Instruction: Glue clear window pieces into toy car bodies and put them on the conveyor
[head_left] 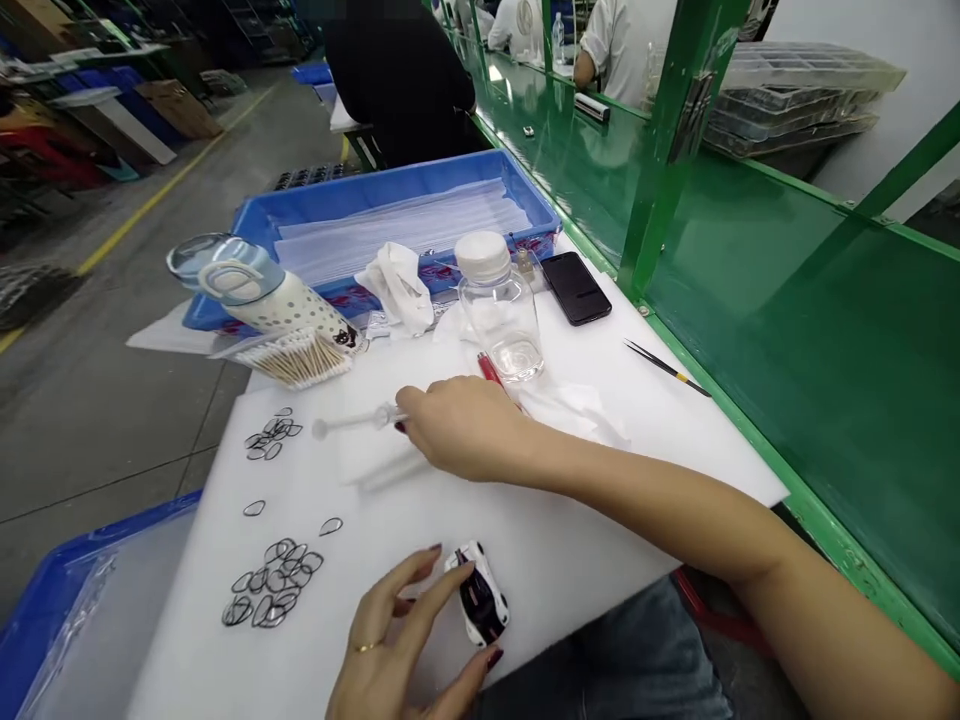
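A small white-and-black toy car (481, 598) rests on the white work surface near its front edge. My left hand (397, 640) reaches around it with thumb and fingers spread; the index fingertip overlaps the car's side and the thumb tip lies by its lower end. Higher up, my right hand (465, 425) is closed around a clear plastic syringe (360, 420), whose plunger end points left. Part of the syringe is hidden inside the fist. Left of the hands lie loose piles of thin black rings, one nearer (276, 580) and one farther (274, 435).
Behind my right hand stand a clear bottle (499, 320), a red pen (491, 370) and a phone (576, 287). Tweezers (667, 368) lie to the right. Cotton swabs (296, 358), a dotted drinking bottle (292, 305) and a blue tray (259, 215) are at the back.
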